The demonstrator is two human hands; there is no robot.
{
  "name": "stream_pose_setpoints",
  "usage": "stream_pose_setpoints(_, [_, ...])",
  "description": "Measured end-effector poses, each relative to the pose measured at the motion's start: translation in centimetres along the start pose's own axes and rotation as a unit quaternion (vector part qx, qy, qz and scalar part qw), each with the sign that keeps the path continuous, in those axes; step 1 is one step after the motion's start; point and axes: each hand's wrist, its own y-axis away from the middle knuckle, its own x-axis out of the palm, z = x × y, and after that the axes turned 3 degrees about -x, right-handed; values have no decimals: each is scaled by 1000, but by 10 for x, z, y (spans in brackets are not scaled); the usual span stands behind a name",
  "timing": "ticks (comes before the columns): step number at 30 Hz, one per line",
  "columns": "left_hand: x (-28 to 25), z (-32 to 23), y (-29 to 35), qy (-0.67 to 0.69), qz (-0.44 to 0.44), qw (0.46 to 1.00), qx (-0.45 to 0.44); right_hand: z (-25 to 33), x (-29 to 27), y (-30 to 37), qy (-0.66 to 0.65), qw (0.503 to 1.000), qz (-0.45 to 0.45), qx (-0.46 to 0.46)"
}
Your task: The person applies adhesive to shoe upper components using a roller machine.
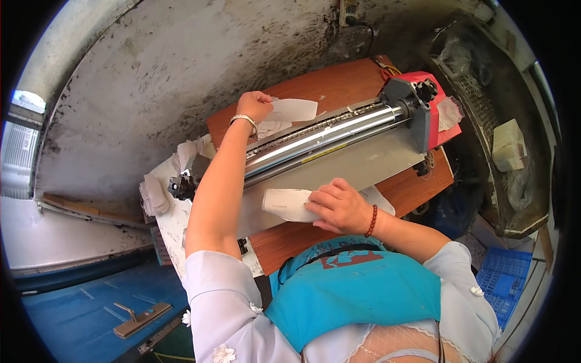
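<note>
My left hand [255, 106] reaches over a roller machine [327, 137] to its far side, its fingers closed at the near end of a flat white shaped piece [298, 109]. More white pieces lie just below that one, partly hidden by the arm and the machine. My right hand [340, 207] is closed around the end of a small stack of similar white pieces [284, 203], held above the machine's near metal plate [363, 161]. Beyond this hand, another pale piece [379, 201] shows in part at the plate's edge.
Black knobs [180, 187] and a red end housing [445, 109] flank the roller. Brown boards [339, 81] lie under the machine. White pieces [155, 195] are piled at the left. A stained wall stands behind; a blue crate [503, 284] sits at the lower right.
</note>
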Motion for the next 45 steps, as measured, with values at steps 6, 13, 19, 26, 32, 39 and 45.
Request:
stream_pose_setpoints(6, [-18, -1, -12, -61, -139, 988, -42, -2, 5, -1, 45, 998, -11, -40])
stream_pose_setpoints(13, [25, 31, -43, -466, 284, 833, -87, -5, 9, 0, 42, 997, -41, -42])
stream_pose_setpoints(19, [36, 103, -82, -554, 375, 743, -2, -4, 9, -4, 31, 998, -45, -37])
stream_pose_setpoints(26, [41, 53, -57, -541, 331, 770, -65, -7, 15, -1, 69, 995, -60, -42])
stream_pose_setpoints(32, [23, 47, -43, -325, 225, 914, -95, -20, -4, -5, 71, 987, -142, -37])
stream_pose_setpoints(39, [15, 35, -30, 86, 49, 967, -234, -33, -29, 36, 178, 977, -113, 42])
stream_pose_setpoints(45, [18, -11, 8, -22, 223, 960, -168, -32, -20, 21, 200, 971, -69, 115])
